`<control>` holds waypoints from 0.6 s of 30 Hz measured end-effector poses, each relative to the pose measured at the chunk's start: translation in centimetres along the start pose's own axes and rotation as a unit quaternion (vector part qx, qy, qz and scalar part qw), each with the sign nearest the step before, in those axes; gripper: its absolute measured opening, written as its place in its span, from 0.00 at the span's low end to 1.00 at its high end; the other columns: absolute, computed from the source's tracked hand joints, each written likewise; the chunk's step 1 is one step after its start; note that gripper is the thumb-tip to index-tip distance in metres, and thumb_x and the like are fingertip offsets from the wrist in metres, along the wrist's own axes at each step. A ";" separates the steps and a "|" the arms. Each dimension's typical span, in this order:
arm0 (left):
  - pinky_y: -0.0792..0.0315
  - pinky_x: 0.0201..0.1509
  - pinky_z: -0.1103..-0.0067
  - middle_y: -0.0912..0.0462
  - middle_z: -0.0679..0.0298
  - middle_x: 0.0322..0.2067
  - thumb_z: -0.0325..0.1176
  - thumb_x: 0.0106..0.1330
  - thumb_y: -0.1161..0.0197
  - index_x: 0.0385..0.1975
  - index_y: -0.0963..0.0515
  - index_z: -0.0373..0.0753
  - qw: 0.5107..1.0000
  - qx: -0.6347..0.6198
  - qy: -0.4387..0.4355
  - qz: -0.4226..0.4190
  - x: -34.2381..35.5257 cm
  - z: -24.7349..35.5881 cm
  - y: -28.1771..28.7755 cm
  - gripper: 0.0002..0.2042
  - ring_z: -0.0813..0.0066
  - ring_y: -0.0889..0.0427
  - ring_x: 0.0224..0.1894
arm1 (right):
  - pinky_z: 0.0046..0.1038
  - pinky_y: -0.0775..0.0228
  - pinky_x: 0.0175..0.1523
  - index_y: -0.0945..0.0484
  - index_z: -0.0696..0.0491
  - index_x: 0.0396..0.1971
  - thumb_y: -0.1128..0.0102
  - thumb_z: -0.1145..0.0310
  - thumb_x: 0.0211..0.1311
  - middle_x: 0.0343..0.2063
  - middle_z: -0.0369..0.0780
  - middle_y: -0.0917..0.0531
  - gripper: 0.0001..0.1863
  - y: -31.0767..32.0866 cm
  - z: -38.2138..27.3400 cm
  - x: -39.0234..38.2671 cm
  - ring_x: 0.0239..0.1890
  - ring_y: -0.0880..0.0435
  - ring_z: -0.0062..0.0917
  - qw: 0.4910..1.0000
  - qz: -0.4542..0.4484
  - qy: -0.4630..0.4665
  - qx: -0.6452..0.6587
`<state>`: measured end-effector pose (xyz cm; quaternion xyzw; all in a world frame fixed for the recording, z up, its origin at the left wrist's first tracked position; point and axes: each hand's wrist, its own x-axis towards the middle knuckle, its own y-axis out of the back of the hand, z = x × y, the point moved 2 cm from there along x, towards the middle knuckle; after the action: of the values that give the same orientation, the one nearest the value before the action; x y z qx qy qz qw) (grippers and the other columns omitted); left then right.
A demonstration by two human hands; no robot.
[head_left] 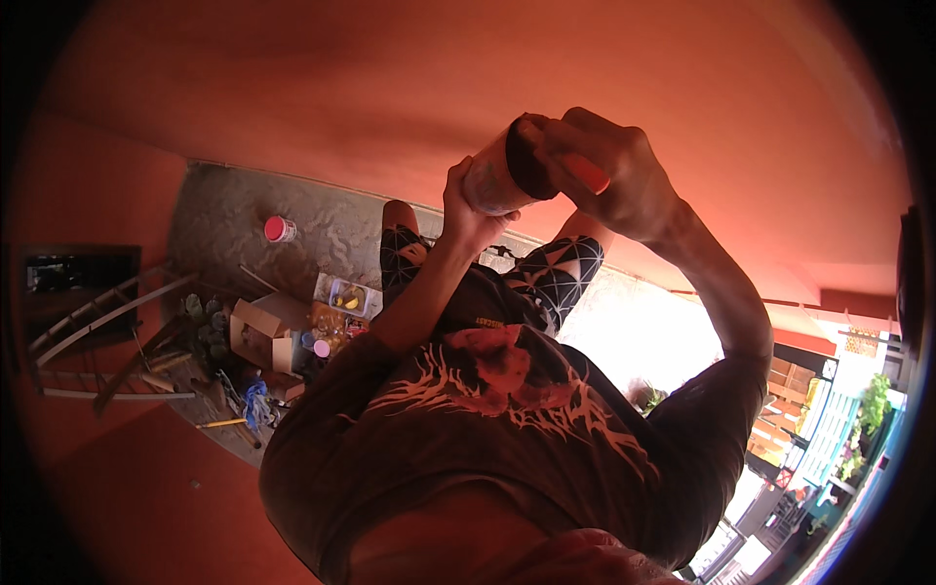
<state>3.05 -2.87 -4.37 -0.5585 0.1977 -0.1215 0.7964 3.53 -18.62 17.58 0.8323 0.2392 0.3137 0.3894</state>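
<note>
jar (492,180): pale, with a dark lid
shirt (507,419): dark, showing a pale branching print
leggings (556,273): black, white geometric lines
small pot (279,229): pink

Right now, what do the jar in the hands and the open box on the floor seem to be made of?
The jar looks like plastic with a dark lid: smooth, light label band around it, though glass cannot be ruled out. The left hand holds its body, the right hand grips the lid. The open box looks like cardboard: matte brown, with folded flaps standing up.
</note>
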 end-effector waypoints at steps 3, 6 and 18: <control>0.25 0.31 0.71 0.17 0.62 0.45 0.61 0.70 0.53 0.55 0.26 0.46 1.000 -0.006 0.003 0.010 0.1 -0.2 -0.5 0.27 0.67 0.17 0.42 | 0.34 0.23 0.32 0.18 0.56 0.54 0.34 0.77 0.60 0.31 0.43 0.19 0.20 -0.3 -0.2 -0.3 0.26 0.17 0.31 0.998 0.019 0.042 -0.040; 0.26 0.30 0.73 0.18 0.61 0.45 0.61 0.69 0.53 0.56 0.26 0.45 1.000 -0.002 0.001 0.013 0.0 -0.3 -1.0 0.28 0.63 0.17 0.42 | 0.30 0.22 0.32 0.18 0.56 0.54 0.34 0.80 0.58 0.33 0.44 0.19 0.21 -0.6 0.7 -1.0 0.28 0.15 0.31 0.995 0.019 0.072 -0.064; 0.27 0.29 0.74 0.18 0.58 0.46 0.66 0.68 0.53 0.58 0.26 0.45 1.000 -0.013 0.013 -0.005 0.2 -0.4 -0.6 0.32 0.54 0.17 0.42 | 0.23 0.24 0.26 0.23 0.60 0.32 0.39 0.80 0.63 0.28 0.43 0.16 0.02 3.3 5.7 -2.1 0.25 0.16 0.23 0.890 0.127 -0.160 0.407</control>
<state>3.05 -3.47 -3.92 -0.5683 0.2067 -0.1302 0.7857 6.62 -24.72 16.69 0.9801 0.1726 0.0978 0.0063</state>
